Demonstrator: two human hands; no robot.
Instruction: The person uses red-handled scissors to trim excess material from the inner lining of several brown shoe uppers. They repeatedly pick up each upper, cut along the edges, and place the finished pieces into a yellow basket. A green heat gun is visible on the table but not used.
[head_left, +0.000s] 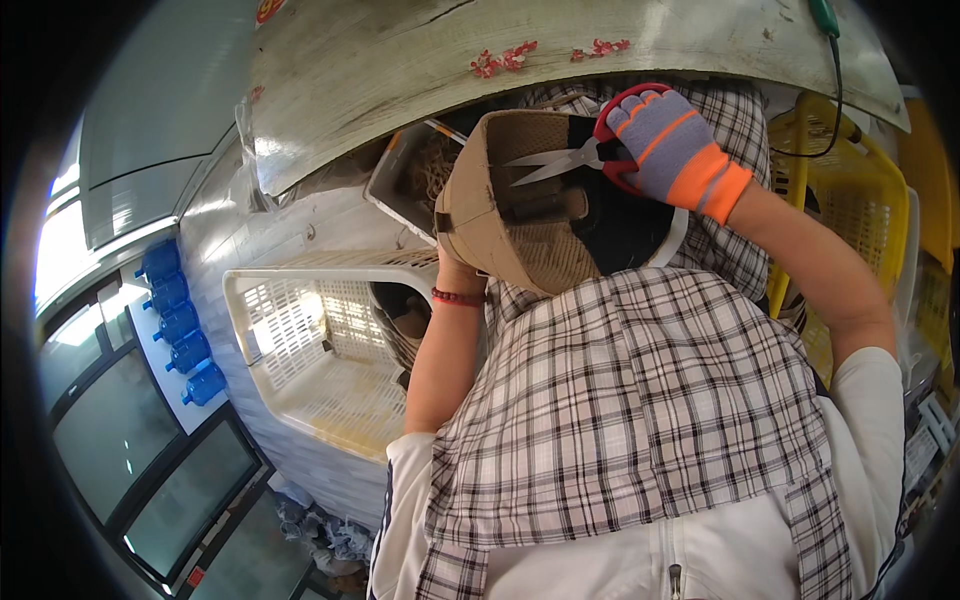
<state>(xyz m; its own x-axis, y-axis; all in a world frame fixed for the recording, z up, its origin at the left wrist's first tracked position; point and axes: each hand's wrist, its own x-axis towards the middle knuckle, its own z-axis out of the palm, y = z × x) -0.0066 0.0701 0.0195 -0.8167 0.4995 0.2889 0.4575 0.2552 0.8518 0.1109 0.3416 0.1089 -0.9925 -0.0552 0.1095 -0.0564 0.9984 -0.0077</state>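
While the gloved right hand (672, 145) grips open scissors (560, 160) inside the cap (500, 215), which the left hand (452, 262) clasps, the blades could nick good fabric. A slip could jab the left fingers.

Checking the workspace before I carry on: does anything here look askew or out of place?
Nothing looks spilled or broken. The gloved right hand holds red-handled scissors open against a tan cap gripped by the left hand.

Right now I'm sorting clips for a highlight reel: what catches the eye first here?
The right hand in a purple-and-orange glove, upper centre, holds red-handled scissors over a tan cap that the bare left hand grips from below. A plaid apron fills the foreground, with a white slatted crate at left.
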